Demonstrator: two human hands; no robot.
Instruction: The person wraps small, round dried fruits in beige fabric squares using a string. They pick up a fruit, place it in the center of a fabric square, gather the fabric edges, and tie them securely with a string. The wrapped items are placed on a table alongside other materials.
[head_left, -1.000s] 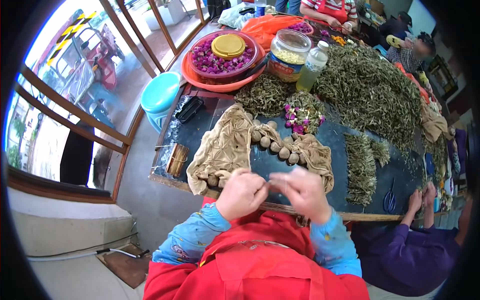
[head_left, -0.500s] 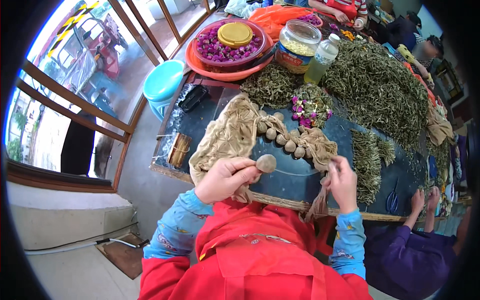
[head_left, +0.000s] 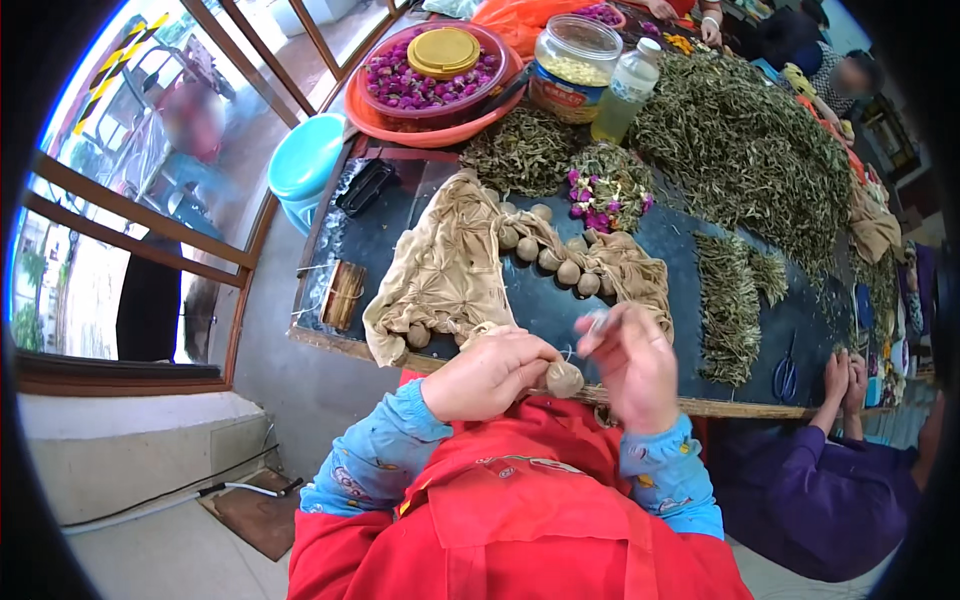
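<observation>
My left hand [head_left: 487,373] grips a small tan cloth-wrapped ball [head_left: 564,379] at the table's near edge. My right hand [head_left: 632,362] is raised just right of the ball, its fingers pinched on a thin pale thread that runs toward the ball. Behind my hands a crumpled beige cloth [head_left: 448,270] lies on the dark tabletop [head_left: 380,235]. A row of several finished tan balls [head_left: 556,258] runs across the cloth's upper fold.
Piles of dried green leaves [head_left: 745,140] and pink-purple flower buds [head_left: 605,190] cover the far table. A red basin [head_left: 420,95] holds buds and a yellow lid. A jar [head_left: 570,60], a plastic bottle [head_left: 622,88], a teal stool [head_left: 305,160] and another person's hands [head_left: 845,378] are nearby.
Both hands have come back together near the table edge. The ball, held up in the left hand half a second ago, is lower now, and the right hand has risen beside it.
</observation>
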